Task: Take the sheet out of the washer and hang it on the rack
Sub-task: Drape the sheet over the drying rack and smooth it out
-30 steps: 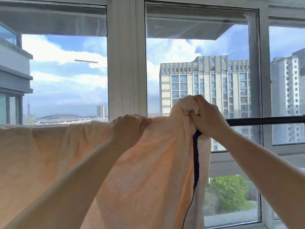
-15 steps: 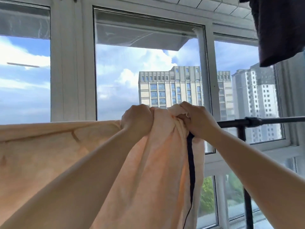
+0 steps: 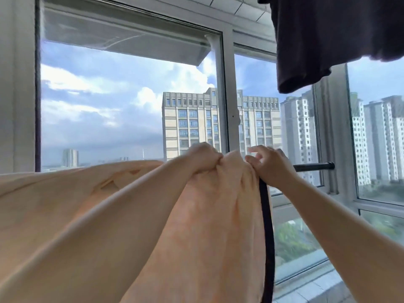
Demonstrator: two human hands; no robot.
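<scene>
The peach sheet (image 3: 196, 226) drapes over the rack bar (image 3: 314, 166). Left hand (image 3: 203, 159) bunches its top fold to steady it; right hand (image 3: 270, 166), fingers loosening, rests at the dark-trimmed edge, probably to spread it.

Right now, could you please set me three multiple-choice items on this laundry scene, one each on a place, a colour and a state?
1. Where does the dark garment hang?
A. upper right
B. lower left
C. over the sheet's middle

2. What colour is the sheet's edge trim?
A. red
B. dark navy
C. white

3. What is the left hand doing?
A. hanging idle
B. gripping the bare rack bar
C. gripping bunched sheet

Answers: 1 A, it fills the top right corner; 2 B, a dark stripe runs down the peach cloth; 3 C, its fingers curl into the folds.
</scene>
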